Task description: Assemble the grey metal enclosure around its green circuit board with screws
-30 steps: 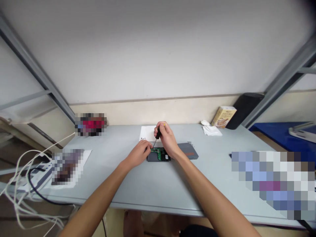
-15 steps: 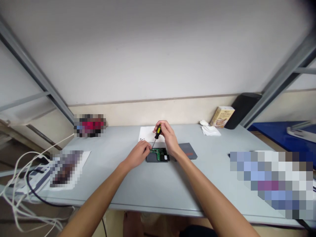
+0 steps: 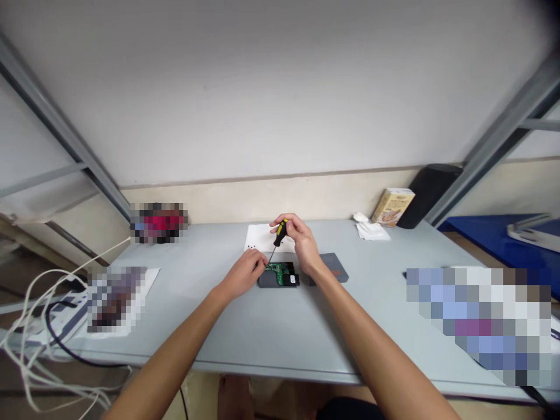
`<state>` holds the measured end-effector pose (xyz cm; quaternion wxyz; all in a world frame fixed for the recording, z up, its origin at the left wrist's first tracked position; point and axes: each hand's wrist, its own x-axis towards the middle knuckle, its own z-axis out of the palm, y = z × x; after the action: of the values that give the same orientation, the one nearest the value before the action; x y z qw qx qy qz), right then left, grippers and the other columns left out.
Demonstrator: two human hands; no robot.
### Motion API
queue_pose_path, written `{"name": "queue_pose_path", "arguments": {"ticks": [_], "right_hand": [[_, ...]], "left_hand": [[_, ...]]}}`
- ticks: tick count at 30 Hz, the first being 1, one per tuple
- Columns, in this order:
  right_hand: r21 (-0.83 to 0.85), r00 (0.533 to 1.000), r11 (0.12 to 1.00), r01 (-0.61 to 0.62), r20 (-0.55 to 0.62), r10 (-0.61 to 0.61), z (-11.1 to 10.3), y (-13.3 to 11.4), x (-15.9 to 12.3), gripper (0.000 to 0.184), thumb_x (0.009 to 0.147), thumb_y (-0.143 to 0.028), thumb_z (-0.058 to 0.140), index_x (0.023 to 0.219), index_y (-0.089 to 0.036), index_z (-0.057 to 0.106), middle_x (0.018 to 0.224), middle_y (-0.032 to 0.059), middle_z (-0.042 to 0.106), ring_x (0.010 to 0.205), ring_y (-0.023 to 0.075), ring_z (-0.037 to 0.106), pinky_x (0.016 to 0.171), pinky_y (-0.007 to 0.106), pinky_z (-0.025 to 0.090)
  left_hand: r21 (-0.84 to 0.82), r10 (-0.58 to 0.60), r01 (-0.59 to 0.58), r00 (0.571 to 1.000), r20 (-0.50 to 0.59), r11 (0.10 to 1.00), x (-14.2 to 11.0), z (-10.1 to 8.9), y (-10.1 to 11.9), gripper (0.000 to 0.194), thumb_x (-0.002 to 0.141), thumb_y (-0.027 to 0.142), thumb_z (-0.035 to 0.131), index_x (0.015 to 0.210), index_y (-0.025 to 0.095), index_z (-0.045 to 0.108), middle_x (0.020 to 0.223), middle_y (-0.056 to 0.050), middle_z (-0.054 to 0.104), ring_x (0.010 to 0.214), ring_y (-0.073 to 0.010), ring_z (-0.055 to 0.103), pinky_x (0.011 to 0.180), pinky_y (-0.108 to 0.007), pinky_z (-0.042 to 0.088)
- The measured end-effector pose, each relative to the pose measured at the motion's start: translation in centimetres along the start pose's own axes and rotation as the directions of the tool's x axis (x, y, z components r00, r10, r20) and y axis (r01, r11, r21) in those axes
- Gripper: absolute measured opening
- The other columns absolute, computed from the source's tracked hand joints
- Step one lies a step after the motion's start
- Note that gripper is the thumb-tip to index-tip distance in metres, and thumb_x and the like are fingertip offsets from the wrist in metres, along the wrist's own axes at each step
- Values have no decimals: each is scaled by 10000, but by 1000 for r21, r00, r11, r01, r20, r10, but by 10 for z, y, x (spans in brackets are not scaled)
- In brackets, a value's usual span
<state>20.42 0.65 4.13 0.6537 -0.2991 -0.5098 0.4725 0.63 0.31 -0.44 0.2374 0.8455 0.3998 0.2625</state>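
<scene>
My right hand point(image 3: 301, 236) grips a black and yellow screwdriver point(image 3: 280, 233) by its handle, some fingers loosely lifted. The slanting shaft points down to the upper left part of a green circuit board point(image 3: 282, 274), which sits in a dark grey casing point(image 3: 268, 280). At the board's upper left corner my left hand point(image 3: 245, 273) is closed, thumb and fingers bent round the edge close to the screwdriver's tip. The fingertips partly hide that corner. A flat grey cover point(image 3: 335, 268) lies to the right, partly behind my right wrist.
Behind the board lies white paper point(image 3: 258, 236) with several tiny dark bits on it. Crumpled tissue point(image 3: 371, 230), a yellowish box point(image 3: 392, 207) and a black cylinder point(image 3: 429, 195) stand at the back right. White cables point(image 3: 28, 350) hang at the left edge. Blurred items lie on both sides.
The fingers of my right hand have opened and shifted slightly on the screwdriver handle, which has turned a little. My left hand and the circuit board stay in place.
</scene>
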Motion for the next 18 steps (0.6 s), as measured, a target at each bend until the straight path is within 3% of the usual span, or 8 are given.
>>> {"name": "queue_pose_path", "arguments": {"ticks": [8,13,18], "right_hand": [[-154,996,987,44,-75,-56,-1,1,-1,187,839,-420,768,861,-249,697,874,10,572,731,160,497,631,292,414],[-61,1000,998,2,4,-1,-5,3,1,275,869,-436,719,1083,-265,691,930,16,656,876,187,616,811,328,485],[-38,999,999,4,32,-3,-3,6,1,262,930,-488,634,1022,-244,661,965,36,670,885,192,633,822,339,499]], "left_hand": [[-5,0,0,1000,0,1000,-1,1,-1,218,1005,192,412,919,206,612,927,-52,650,957,-229,584,917,-377,473],[-9,4,-4,1000,3,1000,-1,1,-2,224,1012,211,409,914,206,611,928,-54,646,957,-231,578,911,-380,466],[-9,-2,2,1000,-1,1000,-1,1,-2,220,1006,200,409,917,206,611,923,-52,648,950,-229,578,891,-370,465]]}}
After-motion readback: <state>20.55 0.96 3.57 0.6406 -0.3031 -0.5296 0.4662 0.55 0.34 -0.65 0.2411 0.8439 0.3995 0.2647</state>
